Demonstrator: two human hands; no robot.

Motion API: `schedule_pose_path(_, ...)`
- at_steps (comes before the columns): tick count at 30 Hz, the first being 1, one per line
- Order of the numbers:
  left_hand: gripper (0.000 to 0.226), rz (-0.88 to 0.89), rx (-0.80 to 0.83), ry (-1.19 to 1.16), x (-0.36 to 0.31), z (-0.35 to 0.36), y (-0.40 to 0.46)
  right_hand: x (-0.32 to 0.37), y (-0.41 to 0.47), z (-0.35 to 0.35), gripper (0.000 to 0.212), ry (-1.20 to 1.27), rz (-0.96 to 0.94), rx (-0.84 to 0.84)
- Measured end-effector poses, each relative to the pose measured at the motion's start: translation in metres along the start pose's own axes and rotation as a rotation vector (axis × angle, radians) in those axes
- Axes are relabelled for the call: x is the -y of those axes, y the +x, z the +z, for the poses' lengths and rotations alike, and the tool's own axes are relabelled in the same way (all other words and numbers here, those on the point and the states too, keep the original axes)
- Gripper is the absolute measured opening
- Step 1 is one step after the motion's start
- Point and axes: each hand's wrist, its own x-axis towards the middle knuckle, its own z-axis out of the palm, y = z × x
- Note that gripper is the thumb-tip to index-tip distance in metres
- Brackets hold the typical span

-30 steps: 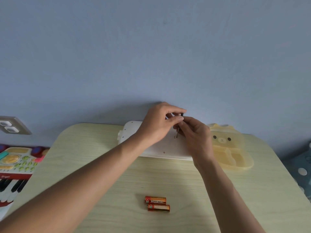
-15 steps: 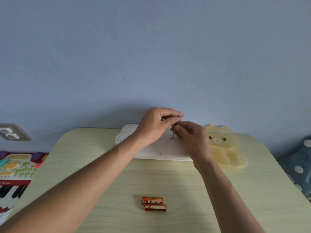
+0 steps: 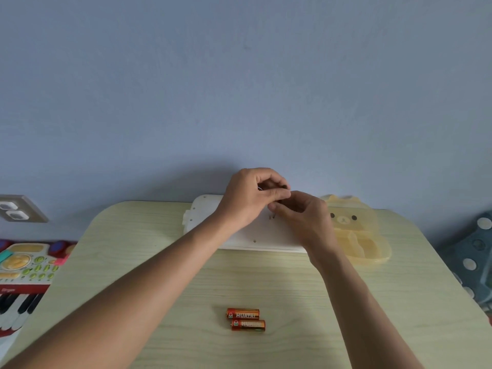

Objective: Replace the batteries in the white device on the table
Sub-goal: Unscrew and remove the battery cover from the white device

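The white device (image 3: 239, 230) lies flat at the table's (image 3: 165, 283) 12 o'clock edge, against the blue wall (image 3: 239, 89), its plain screwed side up. Both hands meet over its middle. The left hand (image 3: 250, 198) comes in from 7 o'clock, fingers curled, thumb and forefinger pressed together on something small and dark that is mostly hidden. The right hand (image 3: 306, 219) comes in from 5 o'clock, its fingertips bunched and touching the left thumb, over a small dark spot on the device; what either hand pinches I cannot tell

Two orange batteries (image 3: 246, 319) lie side by side, touching, at 6 o'clock from the device, well apart from it and between the forearms. A yellow bear box (image 3: 356, 235) sits at 3 o'clock, just beside the device. Off the table at 9 o'clock is a toy keyboard (image 3: 24, 275), with a wall socket (image 3: 18, 209) above it. At the 3 o'clock frame edge shows a dark spotted thing (image 3: 476, 257)
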Motion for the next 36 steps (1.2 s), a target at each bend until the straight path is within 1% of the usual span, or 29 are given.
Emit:
schedule_pose_path(2,0.016,0.000,-0.032,0.039,-0.002,0.004,0.001,-0.002,0.002,0.000,0.021,0.009,-0.007,-0.055)
schedule_pose_path(3,0.016,0.004,-0.025,0.064,-0.002,0.005,0.001,-0.002,0.003,0.000,0.026,0.006,-0.008,-0.066)
schedule_pose_path(4,0.011,0.014,0.010,0.071,-0.002,0.005,0.001,-0.002,0.004,-0.002,0.024,0.010,-0.011,-0.067)
schedule_pose_path(5,0.009,0.019,0.057,0.061,-0.001,0.004,0.000,-0.001,0.003,-0.002,0.016,0.032,-0.011,-0.053)
schedule_pose_path(6,0.013,0.021,0.093,0.045,0.000,0.002,0.000,0.000,0.002,-0.002,0.010,0.050,-0.013,-0.031)
schedule_pose_path(7,0.016,0.024,0.104,0.031,0.001,0.000,0.000,0.000,0.001,-0.001,0.011,0.055,-0.014,-0.013)
schedule_pose_path(9,0.013,0.038,0.066,0.045,0.002,-0.001,0.002,0.000,0.001,-0.003,0.012,0.029,-0.021,0.011)
schedule_pose_path(11,0.004,0.035,0.012,0.077,0.000,0.000,0.003,0.000,0.001,-0.004,0.007,0.031,-0.029,0.013)
schedule_pose_path(13,0.012,0.016,-0.015,0.062,-0.004,0.004,0.003,-0.001,0.002,-0.004,0.010,0.045,-0.026,-0.023)
schedule_pose_path(15,0.014,0.016,-0.001,0.076,-0.005,0.006,0.003,-0.003,0.002,-0.005,0.014,0.030,-0.029,-0.056)
schedule_pose_path(17,0.007,0.042,0.059,0.083,-0.004,0.005,0.000,-0.003,0.001,-0.005,0.011,0.041,-0.017,-0.053)
schedule_pose_path(19,0.014,0.050,0.083,0.043,-0.001,0.002,-0.001,-0.001,0.001,-0.005,0.008,0.061,0.002,-0.030)
schedule_pose_path(21,0.010,0.044,0.027,0.035,0.000,-0.001,-0.001,0.000,-0.001,-0.004,0.011,0.020,-0.006,-0.010)
schedule_pose_path(23,0.002,0.046,-0.029,0.043,0.000,-0.001,0.000,0.001,-0.001,-0.003,0.006,0.008,-0.020,-0.024)
schedule_pose_path(24,0.002,0.047,-0.044,0.047,-0.002,0.001,0.000,0.001,-0.002,-0.003,0.006,0.021,-0.020,-0.040)
schedule_pose_path(26,0.011,0.039,-0.053,0.035,-0.005,0.004,-0.001,0.000,-0.001,-0.002,0.013,0.009,-0.020,-0.071)
schedule_pose_path(28,0.015,0.031,-0.050,0.033,-0.005,0.006,-0.003,-0.001,0.000,-0.002,0.019,-0.016,-0.014,-0.069)
schedule_pose_path(31,0.020,0.047,-0.064,0.115,-0.001,-0.001,-0.006,0.002,-0.001,-0.002,0.014,0.003,-0.016,-0.057)
schedule_pose_path(33,0.023,0.074,-0.039,0.203,0.005,-0.010,-0.009,0.004,-0.002,-0.004,0.013,0.041,-0.012,-0.081)
schedule_pose_path(36,0.022,0.142,0.116,0.406,0.013,-0.019,-0.013,0.005,-0.003,-0.008,0.013,0.106,0.021,-0.111)
